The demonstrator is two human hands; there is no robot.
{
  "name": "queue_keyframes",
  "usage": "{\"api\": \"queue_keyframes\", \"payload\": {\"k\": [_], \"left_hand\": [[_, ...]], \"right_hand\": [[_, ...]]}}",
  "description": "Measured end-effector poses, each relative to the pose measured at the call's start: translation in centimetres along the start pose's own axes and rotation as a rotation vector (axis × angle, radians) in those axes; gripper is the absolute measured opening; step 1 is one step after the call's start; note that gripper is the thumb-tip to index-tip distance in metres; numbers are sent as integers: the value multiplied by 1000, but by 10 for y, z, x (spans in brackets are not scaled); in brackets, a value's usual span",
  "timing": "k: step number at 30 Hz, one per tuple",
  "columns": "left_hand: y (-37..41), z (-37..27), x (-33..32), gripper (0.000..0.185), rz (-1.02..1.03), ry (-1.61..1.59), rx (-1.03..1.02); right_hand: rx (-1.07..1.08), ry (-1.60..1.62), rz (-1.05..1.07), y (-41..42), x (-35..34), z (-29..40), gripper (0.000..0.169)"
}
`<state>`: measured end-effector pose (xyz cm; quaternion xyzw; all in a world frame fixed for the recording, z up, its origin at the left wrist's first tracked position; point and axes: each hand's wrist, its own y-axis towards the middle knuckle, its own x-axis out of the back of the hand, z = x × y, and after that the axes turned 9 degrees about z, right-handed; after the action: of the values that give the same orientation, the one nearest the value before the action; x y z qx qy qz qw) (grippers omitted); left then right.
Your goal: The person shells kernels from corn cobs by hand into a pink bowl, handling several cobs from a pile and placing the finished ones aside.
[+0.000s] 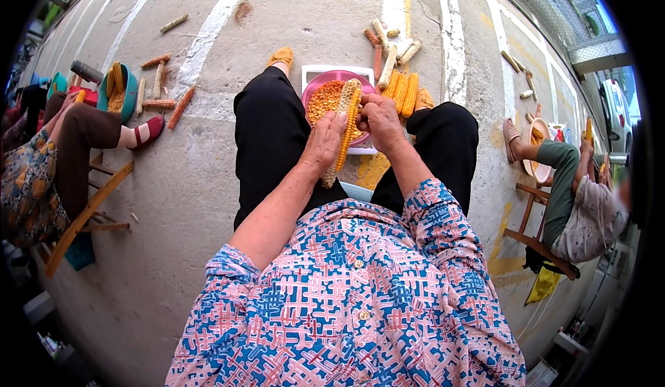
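My left hand (324, 140) grips a partly shelled ear of corn (347, 122), tilted over my lap with its top end above a pink basin. Bare cob shows along its left side, yellow kernels along its right. At the ear's right side is my right hand (382, 119), its fingers curled against the kernels; whether they pinch anything is hidden. The pink basin (364, 74) holds loose yellow and orange kernels (324, 101) and rests on a white stand (311, 69). Several full ears of corn (410, 95) lie just right of the basin.
Stripped cobs (388, 67) lie piled beyond the full ears, with more cobs (158, 80) on the concrete to the left. Seated people work with corn on both sides, beside a teal basin (130, 93) at left and a pale basket (543, 171) at right.
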<state>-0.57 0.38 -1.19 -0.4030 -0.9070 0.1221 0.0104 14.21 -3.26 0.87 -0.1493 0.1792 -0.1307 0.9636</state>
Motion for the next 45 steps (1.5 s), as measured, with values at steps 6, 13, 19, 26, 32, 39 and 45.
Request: {"api": "queue_keyframes", "payload": {"k": [6,13,19,26,32,39,45], "left_hand": [[2,2,0,41,8,-64,33],[-2,-5,-1,41,-4,-63,44],[-3,-7,-1,41,2,-106,42],[-6,-16,-3,40,69,-228,44],[-3,-14,1,42,-44,-482,154],[-2,-10,4,42,-54,-562,136],[-1,-11,3,42,-57,-590,160]], "right_hand": [[-86,195,-114,-2,-8,9,14],[25,34,10,-4,-4,0,25],[60,-31,-2,-2,-4,-2,21],[-3,160,-104,-2,-3,-15,17],[-67,238,-215,3,2,-14,26],[-193,-236,-140,-5,8,-15,56],[-276,-224,-65,-12,20,-46,33]]}}
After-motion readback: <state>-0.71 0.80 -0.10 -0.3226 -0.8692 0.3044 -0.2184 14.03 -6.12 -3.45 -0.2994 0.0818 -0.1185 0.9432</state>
